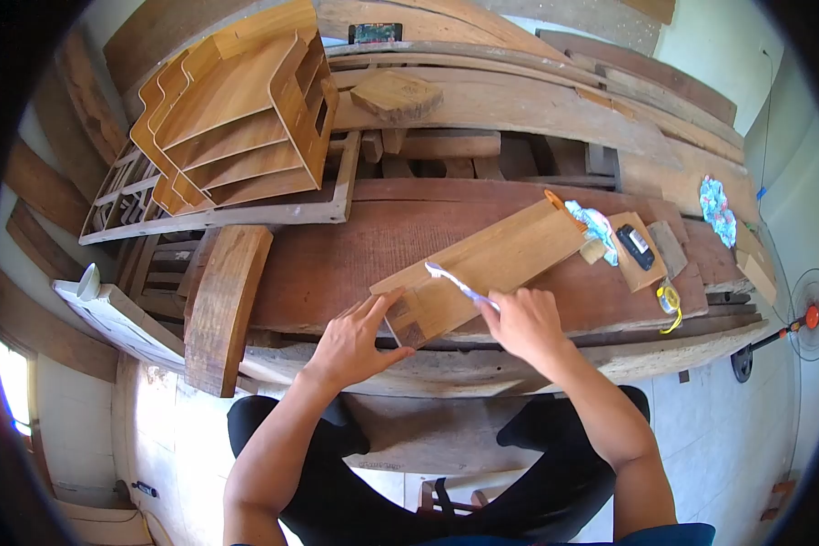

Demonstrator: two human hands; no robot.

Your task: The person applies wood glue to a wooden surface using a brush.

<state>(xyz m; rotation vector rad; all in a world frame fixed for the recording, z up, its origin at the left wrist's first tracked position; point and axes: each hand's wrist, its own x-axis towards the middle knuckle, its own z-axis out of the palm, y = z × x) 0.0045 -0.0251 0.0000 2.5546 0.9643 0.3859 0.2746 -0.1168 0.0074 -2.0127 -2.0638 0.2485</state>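
A light brown board (500, 257) lies slanted on the reddish plank. My left hand (355, 344) rests at the board's near left end, its fingers spread, thumb and fingertips against the edges. My right hand (526, 326) grips the handle of a white and purple toothbrush (460, 286). The brush head is over the board's upper surface, toward the left end; whether the bristles touch it I cannot tell. A dark patch shows on the board's end beside my left hand. Near the board's far right end lies a crumpled blue and white cloth (592, 227).
A wooden shelf organizer (237, 114) stands at the back left. A thick wood block (227, 305) lies left of the board. On the right are a black device (635, 247), a yellow tape measure (668, 298) and another cloth (717, 211). A phone (375, 34) is at the back.
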